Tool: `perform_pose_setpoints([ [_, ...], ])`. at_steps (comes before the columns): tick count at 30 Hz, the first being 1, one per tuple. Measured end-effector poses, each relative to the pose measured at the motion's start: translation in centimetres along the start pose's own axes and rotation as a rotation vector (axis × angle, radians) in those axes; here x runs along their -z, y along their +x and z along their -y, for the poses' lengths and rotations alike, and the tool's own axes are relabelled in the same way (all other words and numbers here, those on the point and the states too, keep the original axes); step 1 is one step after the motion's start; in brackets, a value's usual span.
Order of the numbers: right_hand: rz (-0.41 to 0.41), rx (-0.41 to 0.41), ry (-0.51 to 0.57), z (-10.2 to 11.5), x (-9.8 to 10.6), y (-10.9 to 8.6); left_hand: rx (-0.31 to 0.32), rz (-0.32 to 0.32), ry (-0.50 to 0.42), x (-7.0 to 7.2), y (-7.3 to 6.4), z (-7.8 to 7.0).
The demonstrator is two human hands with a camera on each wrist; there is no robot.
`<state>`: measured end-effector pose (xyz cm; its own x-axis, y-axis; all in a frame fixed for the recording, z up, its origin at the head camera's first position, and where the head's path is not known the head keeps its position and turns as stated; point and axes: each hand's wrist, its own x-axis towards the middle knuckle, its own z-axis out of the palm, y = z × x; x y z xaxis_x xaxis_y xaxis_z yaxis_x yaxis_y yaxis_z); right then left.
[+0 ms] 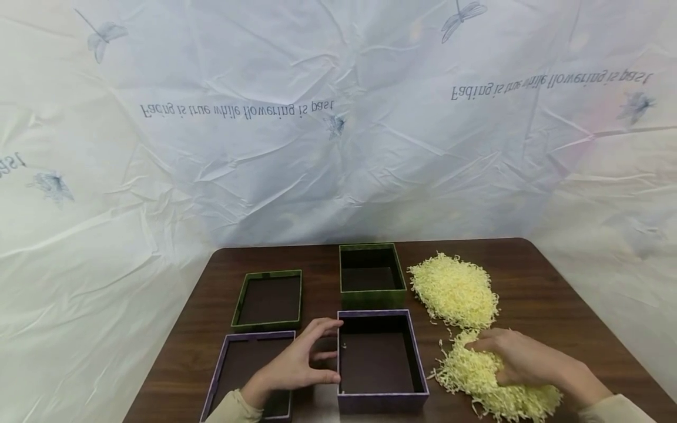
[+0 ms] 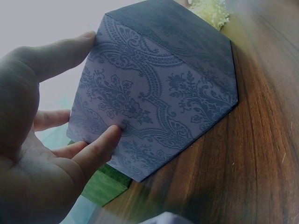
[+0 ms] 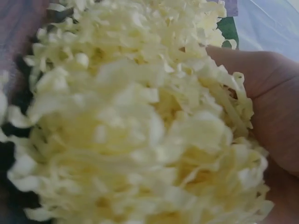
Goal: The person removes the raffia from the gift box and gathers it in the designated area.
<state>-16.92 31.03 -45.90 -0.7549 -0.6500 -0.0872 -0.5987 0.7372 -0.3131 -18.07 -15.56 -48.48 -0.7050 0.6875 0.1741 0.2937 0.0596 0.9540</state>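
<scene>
An open purple patterned box (image 1: pixel 383 403) stands at the table's near middle. At its left side is my left hand (image 1: pixel 298 359), fingers spread, with thumb and fingertips against the outer wall; the left wrist view shows fingertips on the paisley-like side (image 2: pixel 140 88). My right hand (image 1: pixel 534 359) is sunk into the nearer heap of pale yellow shredded paper (image 1: pixel 465 376), with strands between thumb and fingers; its fingertips are hidden. In the right wrist view a shredded-paper clump (image 3: pixel 140 121) fills most of the picture, beside part of the hand (image 3: pixel 275 93).
A second heap of yellow shredded paper (image 1: pixel 455 291) lies farther back on the right. Behind the purple box stands an open green box (image 1: pixel 372 298). To the left lie a shallow green lid (image 1: pixel 267 324) and a shallow purple lid (image 1: pixel 217 376), partly behind my left forearm.
</scene>
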Motion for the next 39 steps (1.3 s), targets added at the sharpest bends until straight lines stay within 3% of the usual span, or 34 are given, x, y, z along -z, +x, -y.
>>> perform_pose_setpoints([
  [6, 0.028, -0.055, -0.012, 0.3, 0.7, 0.0, -0.011, -0.001, 0.004, 0.0, 0.1, 0.0],
  [23, 0.012, 0.038, -0.106, 1.4, 3.4, 0.6, 0.030, 0.022, 0.045, 0.5, 0.1, -0.4],
  [30, -0.051, 0.071, -0.147, 1.9, 4.4, 1.0, -0.014, -0.003, 0.160, 1.0, 0.2, -0.5],
  [33, -0.114, 0.121, -0.190, 2.0, 4.8, 1.4, -0.045, -0.011, 0.225, 1.4, 0.4, -0.8],
  [39, -0.249, 0.194, -0.250, 2.7, 5.3, 2.6, -0.084, -0.062, 0.482, 2.4, 0.7, -1.6],
])
